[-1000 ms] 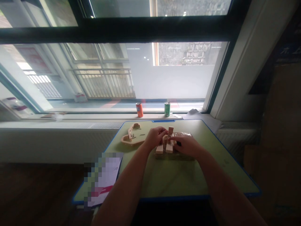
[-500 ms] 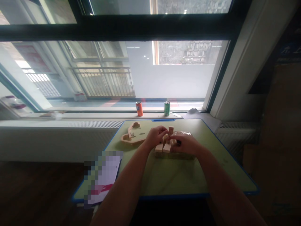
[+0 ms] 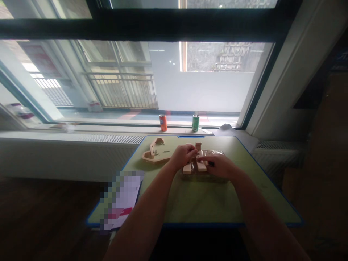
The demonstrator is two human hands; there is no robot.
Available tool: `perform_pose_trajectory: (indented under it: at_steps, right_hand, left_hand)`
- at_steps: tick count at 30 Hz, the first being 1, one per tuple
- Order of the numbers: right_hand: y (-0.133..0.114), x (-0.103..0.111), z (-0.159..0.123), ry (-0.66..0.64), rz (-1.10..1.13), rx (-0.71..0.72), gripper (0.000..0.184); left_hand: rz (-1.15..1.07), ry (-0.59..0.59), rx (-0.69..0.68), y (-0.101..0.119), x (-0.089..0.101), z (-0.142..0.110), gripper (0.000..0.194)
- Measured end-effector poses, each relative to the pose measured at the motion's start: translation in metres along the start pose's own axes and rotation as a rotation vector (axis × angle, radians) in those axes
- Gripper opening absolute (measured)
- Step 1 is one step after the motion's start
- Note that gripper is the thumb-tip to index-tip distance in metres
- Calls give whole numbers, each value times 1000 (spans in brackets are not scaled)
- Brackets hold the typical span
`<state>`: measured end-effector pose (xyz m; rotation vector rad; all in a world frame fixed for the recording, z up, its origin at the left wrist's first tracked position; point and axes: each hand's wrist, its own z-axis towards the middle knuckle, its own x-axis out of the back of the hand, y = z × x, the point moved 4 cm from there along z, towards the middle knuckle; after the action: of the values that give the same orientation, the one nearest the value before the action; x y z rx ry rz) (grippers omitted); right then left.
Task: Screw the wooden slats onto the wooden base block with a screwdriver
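Note:
My left hand is closed in a pinch at the upper part of a light wooden piece; what its fingertips hold is too small to make out. From the other side, my right hand steadies the same piece, its index finger stretched along the top and the other fingers curled by its edge. A second wooden block lies just left, partly under my left hand. Behind my fingers a short wooden end sticks up. Beneath these parts is a clear plastic-wrapped package.
On the green table with a blue rim, an angled wooden frame lies at the back left, small metal bits beside it. A paper sheet sits at the left edge. An orange can and a green can stand on the windowsill.
The wooden piece under my right hand has shifted right, widening the gap to the left block. My right index finger now lies more on top. The view has tilted slightly.

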<state>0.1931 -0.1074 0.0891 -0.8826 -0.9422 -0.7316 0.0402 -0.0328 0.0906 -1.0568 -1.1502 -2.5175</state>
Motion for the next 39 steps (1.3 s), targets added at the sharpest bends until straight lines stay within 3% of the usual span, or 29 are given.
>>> perform_pose_trajectory:
  at_steps: [20,33,39]
  right_hand:
    - [6,-3,-2,-41,131,-11,36]
    - [4,-2,-1,-34,149,-35,36]
    - [4,-2,-1,-56,141,-34,36]
  left_hand:
    - [-42,-14,-88,4,0,3,23]
    - [87,-42,-154,4,-2,5,22]
    - [274,-54,-206,8,-1,6,27]
